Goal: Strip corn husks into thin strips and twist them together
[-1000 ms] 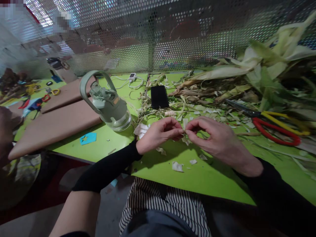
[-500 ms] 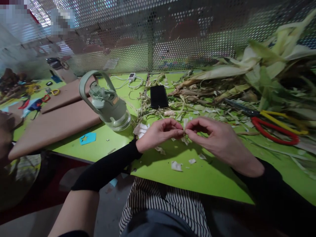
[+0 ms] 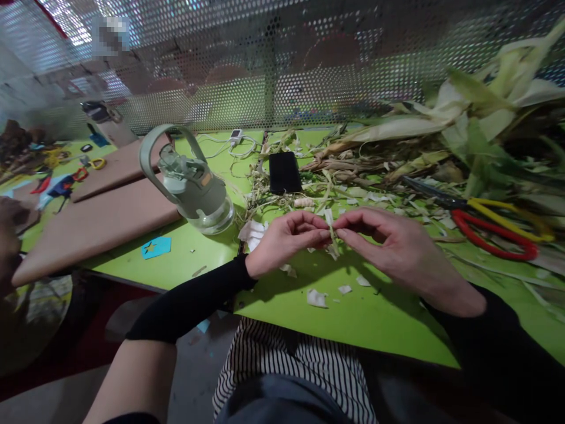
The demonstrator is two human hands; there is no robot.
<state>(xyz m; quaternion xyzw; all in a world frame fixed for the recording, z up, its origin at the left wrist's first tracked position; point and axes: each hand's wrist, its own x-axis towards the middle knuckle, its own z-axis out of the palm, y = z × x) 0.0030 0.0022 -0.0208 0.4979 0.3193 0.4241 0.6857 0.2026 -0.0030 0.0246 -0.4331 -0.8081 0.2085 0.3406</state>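
Note:
My left hand [image 3: 285, 240] and my right hand [image 3: 391, 250] meet fingertip to fingertip above the green table [image 3: 273, 294]. Both pinch a small pale strip of corn husk [image 3: 331, 231] that stands upright between them. Both hands have curled fingers and black sleeves. Small pale husk scraps [image 3: 318, 297] lie on the table just below my hands.
A pale green water bottle [image 3: 189, 182] lies left of my hands beside brown boards [image 3: 97, 221]. A black phone [image 3: 285, 172] sits behind. Red and yellow scissors [image 3: 494, 227] lie at right under a pile of corn husks [image 3: 477, 129]. A perforated metal screen [image 3: 282, 70] backs the table.
The husk strip now stands a little taller between my fingertips. My right hand has flattened slightly; both hands stay in nearly the same place.

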